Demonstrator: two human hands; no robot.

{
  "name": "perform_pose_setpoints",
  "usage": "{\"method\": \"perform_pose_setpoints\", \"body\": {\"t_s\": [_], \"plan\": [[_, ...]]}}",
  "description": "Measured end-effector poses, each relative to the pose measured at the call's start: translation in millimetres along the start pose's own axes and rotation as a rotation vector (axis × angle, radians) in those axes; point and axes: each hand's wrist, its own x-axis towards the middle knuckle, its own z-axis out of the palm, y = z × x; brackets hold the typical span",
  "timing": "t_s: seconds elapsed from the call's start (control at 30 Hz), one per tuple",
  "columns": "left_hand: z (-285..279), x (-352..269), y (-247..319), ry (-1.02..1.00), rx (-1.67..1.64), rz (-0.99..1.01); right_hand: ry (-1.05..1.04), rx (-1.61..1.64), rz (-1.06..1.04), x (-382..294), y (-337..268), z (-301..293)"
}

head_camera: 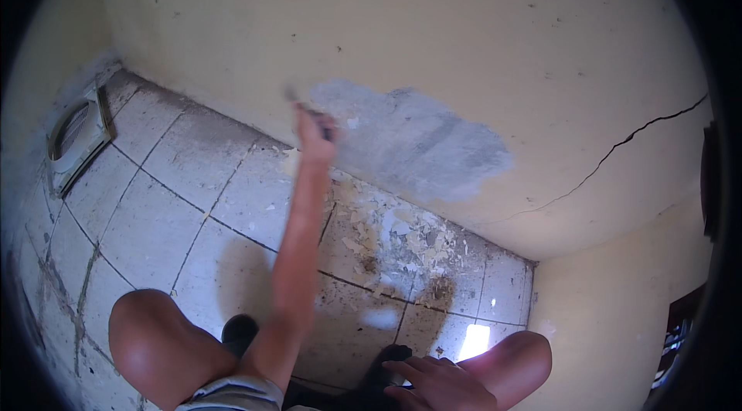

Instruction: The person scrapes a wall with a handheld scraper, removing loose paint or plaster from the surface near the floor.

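My left hand [316, 135] is stretched out to the lower wall, shut on a small scraper [291, 93] with a dark handle. Motion blurs the tool, so its blade is hard to make out. Its tip is at the cream-painted wall [232, 34], by the left edge of a bare grey patch [414, 141] where paint is gone. Whether the blade touches the wall I cannot tell. My right hand [437, 379] lies by my right knee [516, 359], fingers apart, with nothing seen in it.
Paint flakes [414, 234] litter the tiled floor [156, 208] along the wall's foot. A pale plastic frame with a grille [72, 135] leans in the left corner. A long crack [614, 147] crosses the wall at right. Dark objects stand at the far right edge.
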Motion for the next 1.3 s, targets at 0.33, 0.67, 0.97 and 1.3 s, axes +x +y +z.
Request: {"method": "perform_pose_setpoints", "body": {"t_s": [0.33,0.67,0.97,1.3], "plan": [[-24,-52,26,-0.038,-0.134,-0.164,0.070,0.112,-0.064,-9,10,-8],[27,-5,-6,-0.029,-0.258,-0.221,0.036,0.034,0.036,-2,11,-3],[-28,-47,43,-0.040,-0.239,-0.183,-0.005,0.041,0.108,-16,23,-7],[35,-13,27,-0.159,-0.432,-0.345,0.049,0.005,0.030,-5,10,-7]]}}
